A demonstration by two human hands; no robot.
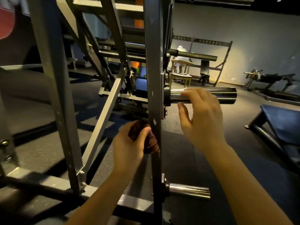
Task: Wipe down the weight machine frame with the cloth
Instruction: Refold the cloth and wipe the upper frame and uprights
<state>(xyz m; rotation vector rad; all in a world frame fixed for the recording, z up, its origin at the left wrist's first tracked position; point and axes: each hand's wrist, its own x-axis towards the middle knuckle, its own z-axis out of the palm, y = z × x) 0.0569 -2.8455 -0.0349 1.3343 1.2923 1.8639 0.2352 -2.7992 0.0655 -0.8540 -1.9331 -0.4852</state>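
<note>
With the left hand [129,144] clamping its fingers on the bunched cloth [141,133] against the frame upright [152,88] and the right hand [202,118] hovering, fingers apart, by the chrome peg [227,95], the cloth is likely risking snagging on the bracket bolts [166,113].

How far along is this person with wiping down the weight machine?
Hard to call anything finished: no wiped part looks different from the rest. In hand: the left hand holds a dark cloth against the grey upright post, about midway up. The right hand hovers open by the chrome peg, holding nothing. Apparently left: the slanted brace, the lower peg and the base rail, none touched by the cloth.
</note>
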